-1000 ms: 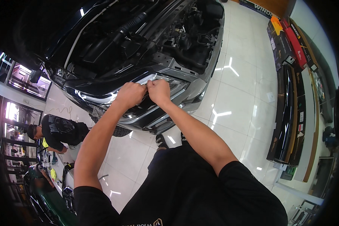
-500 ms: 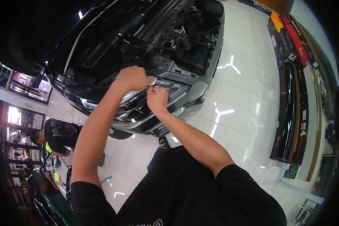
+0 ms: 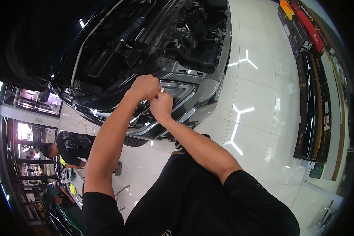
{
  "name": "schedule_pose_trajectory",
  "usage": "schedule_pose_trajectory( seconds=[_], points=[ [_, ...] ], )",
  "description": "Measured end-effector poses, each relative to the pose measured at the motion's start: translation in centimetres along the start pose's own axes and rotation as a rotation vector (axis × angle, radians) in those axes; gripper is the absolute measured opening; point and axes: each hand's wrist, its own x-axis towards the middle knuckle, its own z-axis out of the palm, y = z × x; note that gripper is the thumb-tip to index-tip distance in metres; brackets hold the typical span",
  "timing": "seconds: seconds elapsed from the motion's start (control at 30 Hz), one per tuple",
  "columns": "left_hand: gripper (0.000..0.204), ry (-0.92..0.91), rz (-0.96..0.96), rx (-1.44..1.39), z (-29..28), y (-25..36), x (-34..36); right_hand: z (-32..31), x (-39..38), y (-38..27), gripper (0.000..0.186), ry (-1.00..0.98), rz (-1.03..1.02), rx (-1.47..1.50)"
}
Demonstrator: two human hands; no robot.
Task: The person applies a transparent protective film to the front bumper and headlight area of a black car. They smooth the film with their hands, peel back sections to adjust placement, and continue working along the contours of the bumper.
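Two Hands Meet at a Headlight Beneath an Open Engine Bay

A person in a black shirt (image 3: 200, 196) bends over the near corner of a dark car, left hand (image 3: 145, 87) and right hand (image 3: 161, 107) brought together at the edge of a headlight (image 3: 181, 90). The lamp sits in the bodywork, its clear lens showing just right of the hands. Both hands appear curled inward, but their fingertips are largely hidden; whether they grasp anything thin cannot be told. On the far side, the engine bay (image 3: 192, 43) lies exposed, a black ribbed hose (image 3: 134, 29) at its left; a tyre (image 3: 135, 141) shows below the near bodywork.

The handwork looks under way rather than finished, with both hands at the lamp. No completed stretch can be told from an untouched one, so what remains cannot be judged.

At left, a co-worker in black (image 3: 75, 145) leans by a desk bearing a yellow-green cloth (image 3: 73, 189). At far right, a red box (image 3: 310, 29) lies among long cartons beside the tiled floor (image 3: 259, 114).
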Motion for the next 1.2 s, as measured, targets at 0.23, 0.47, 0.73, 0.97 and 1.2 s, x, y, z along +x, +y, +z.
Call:
schedule_pose_trajectory(
  seconds=[0.23,0.47,0.73,0.97,1.2],
  points=[
    [0.032,0.102,0.034,-0.141,0.9,0.6,-1.7,-2.7,-0.5,0.1,0.024,-0.192,-0.08,-0.101],
    [0.025,0.069,0.007,-0.104,0.4,1.8,-2.6,-8.5,4.8,0.4,0.059,-0.444,0.538,0.107],
    [0.019,0.136,0.102,-0.067,0.9,1.6,-3.0,-5.8,7.8,-1.6,0.058,-0.475,0.442,-0.208],
    [0.015,0.198,0.143,0.0,2.0,1.5,-3.2,-3.5,6.0,2.0,0.042,-0.266,0.282,-0.035],
    [0.014,0.186,0.156,0.047,2.4,1.5,-4.0,-3.4,4.0,2.3,0.037,-0.135,0.141,-0.072]
  ],
)
